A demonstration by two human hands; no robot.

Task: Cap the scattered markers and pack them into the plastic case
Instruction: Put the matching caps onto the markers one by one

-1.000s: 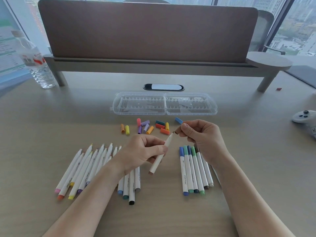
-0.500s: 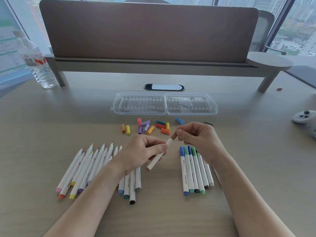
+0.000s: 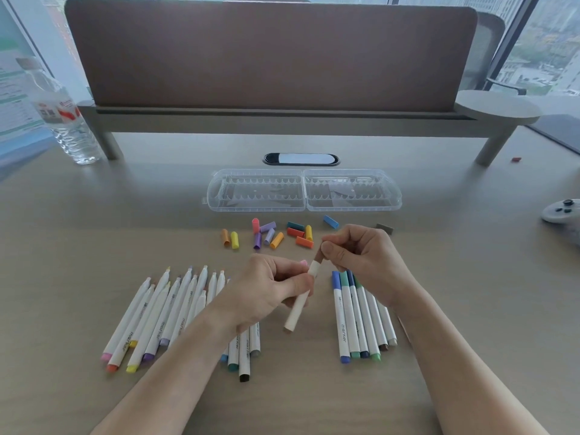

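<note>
My left hand (image 3: 270, 290) grips a white marker (image 3: 298, 307) by its upper half, tilted above the table. My right hand (image 3: 361, 255) pinches a brown cap (image 3: 319, 255) that sits on the marker's tip. Several uncapped markers (image 3: 169, 312) lie in a fan to the left, partly under my left forearm. A row of capped markers (image 3: 357, 315) lies to the right. Loose coloured caps (image 3: 270, 233) are scattered in front of the open clear plastic case (image 3: 304, 190), which holds no markers.
A water bottle (image 3: 67, 120) stands at the far left beside the leg of a monitor riser (image 3: 282, 116). A white game controller (image 3: 563, 211) lies at the right edge. A grey cap (image 3: 384, 228) lies behind my right hand.
My right hand has brought the brown cap down onto the marker's tip, and both hands have drawn closer together. The marker now stands a little steeper.
</note>
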